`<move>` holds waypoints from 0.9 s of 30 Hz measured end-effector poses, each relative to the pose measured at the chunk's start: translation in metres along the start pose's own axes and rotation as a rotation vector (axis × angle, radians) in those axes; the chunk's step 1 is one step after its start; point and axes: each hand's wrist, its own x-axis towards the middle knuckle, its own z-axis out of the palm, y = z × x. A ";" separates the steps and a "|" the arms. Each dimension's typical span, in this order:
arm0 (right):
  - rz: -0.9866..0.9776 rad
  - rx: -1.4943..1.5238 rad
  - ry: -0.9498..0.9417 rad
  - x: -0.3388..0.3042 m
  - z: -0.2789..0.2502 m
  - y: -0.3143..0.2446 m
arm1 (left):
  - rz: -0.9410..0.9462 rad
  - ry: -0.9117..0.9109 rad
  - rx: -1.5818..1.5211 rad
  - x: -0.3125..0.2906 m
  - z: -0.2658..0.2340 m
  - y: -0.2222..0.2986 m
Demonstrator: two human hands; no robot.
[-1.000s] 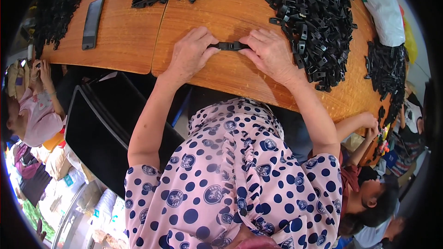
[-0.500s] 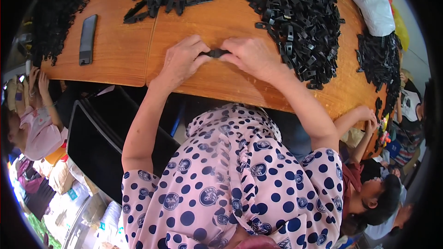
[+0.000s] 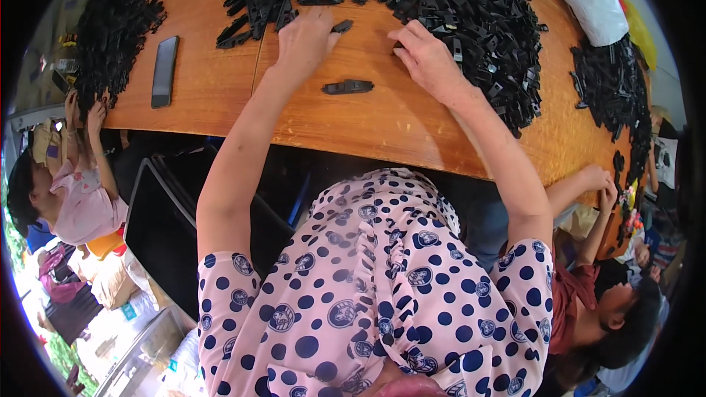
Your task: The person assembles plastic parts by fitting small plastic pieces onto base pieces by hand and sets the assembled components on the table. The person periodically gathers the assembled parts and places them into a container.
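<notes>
The left hand (image 3: 305, 35) and right hand (image 3: 425, 62), each apparently pinching a small black piece (image 3: 343, 26), have released the seemingly finished long black plastic clip (image 3: 348, 87).

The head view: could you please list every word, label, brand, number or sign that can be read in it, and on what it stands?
None can be read.
Round prints on the polka-dot shirt: too small.
Teal patch at lower left: too blurred.
Loose black piece on the table: no legible marking.
</notes>
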 end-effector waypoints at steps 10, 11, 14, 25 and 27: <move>-0.018 -0.213 -0.073 -0.021 0.007 -0.002 | 0.120 -0.080 -0.162 -0.019 -0.014 0.008; -0.017 -0.217 -0.078 -0.019 0.007 -0.003 | 0.232 -0.097 -0.103 -0.019 -0.013 0.007; 0.046 -0.254 -0.154 -0.014 0.010 -0.003 | 0.184 -0.179 -0.133 -0.019 -0.012 0.007; -0.070 -0.299 -0.223 0.016 0.008 -0.026 | 0.165 -0.127 -0.265 -0.031 -0.026 0.004; -0.035 -0.316 -0.300 0.020 0.007 -0.025 | 0.198 -0.116 -0.307 -0.029 -0.023 0.001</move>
